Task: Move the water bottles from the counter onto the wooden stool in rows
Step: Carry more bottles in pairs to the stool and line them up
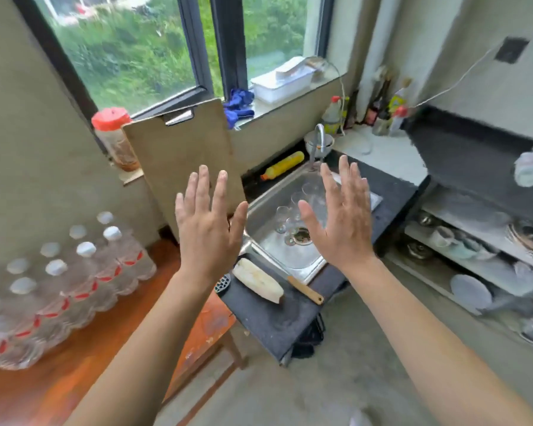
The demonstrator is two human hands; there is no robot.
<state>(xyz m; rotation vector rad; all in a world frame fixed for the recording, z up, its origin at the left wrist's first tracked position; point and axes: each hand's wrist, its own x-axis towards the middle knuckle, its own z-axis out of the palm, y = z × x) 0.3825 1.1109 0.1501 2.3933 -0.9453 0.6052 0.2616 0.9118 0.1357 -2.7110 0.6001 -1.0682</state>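
While both hands are held up with fingers spread wide, nothing is gripped in them. The left hand (208, 224) is seen in front of a wooden cutting board (182, 161) that leans against the wall under the window. The right hand (340, 219) is raised over the steel sink (268, 210), so part of the basin is hidden behind it. Some clear glasses (290, 216) can be made out in the sink, but they are blurry and partly covered.

The water bottles (59, 290) are lined up in rows on the wooden stool (105, 339), toward its far edge by the wall. The rows are cut off at the left side of the view, so they cannot all be counted. White caps and red label bands are seen on them.

A pale, long lump (257, 284) lies on the dark worktop (274, 321) near its front left corner; what it is cannot be told. A yellow bottle (283, 165) lies on its side behind the sink.
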